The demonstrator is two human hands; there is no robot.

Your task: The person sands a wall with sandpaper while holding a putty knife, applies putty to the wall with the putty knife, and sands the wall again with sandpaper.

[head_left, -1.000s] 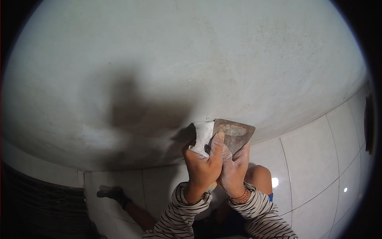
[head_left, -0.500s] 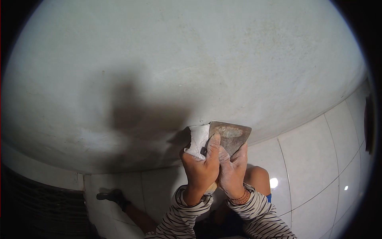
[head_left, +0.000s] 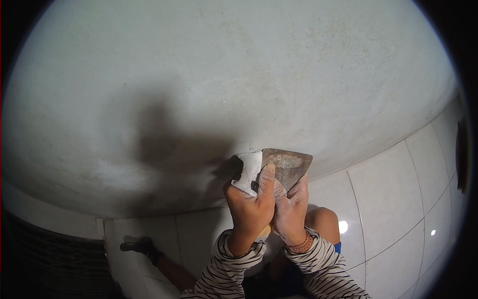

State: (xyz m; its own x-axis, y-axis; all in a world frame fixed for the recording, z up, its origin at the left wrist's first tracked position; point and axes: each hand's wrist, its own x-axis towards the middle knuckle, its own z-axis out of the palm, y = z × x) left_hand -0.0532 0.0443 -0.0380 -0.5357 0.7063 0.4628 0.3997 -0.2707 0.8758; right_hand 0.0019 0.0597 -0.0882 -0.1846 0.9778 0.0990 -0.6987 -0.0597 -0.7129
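Observation:
In the head view my left hand (head_left: 250, 212) is closed around a putty knife, its blade (head_left: 249, 169) coated in white putty. A bit of yellowish handle shows below that hand. Beside it, my right hand (head_left: 291, 212), dusted white, grips a second putty knife with a bare, worn grey blade (head_left: 288, 165). The two blades meet edge to edge, and the hands touch. Both blades are close to the lower part of the pale wall (head_left: 318, 89); whether they touch it I cannot tell.
White floor tiles (head_left: 386, 194) run along the wall's base. A dark slatted grille (head_left: 55, 259) lies at the lower left, and a dark object (head_left: 462, 154) stands at the far right. My bent legs and a dark shoe (head_left: 144, 245) are below. A shadow falls on the wall.
Both hands and the putty knives have shifted up slightly. The putty-coated blade has tilted a little, and the grip of both hands is unchanged.

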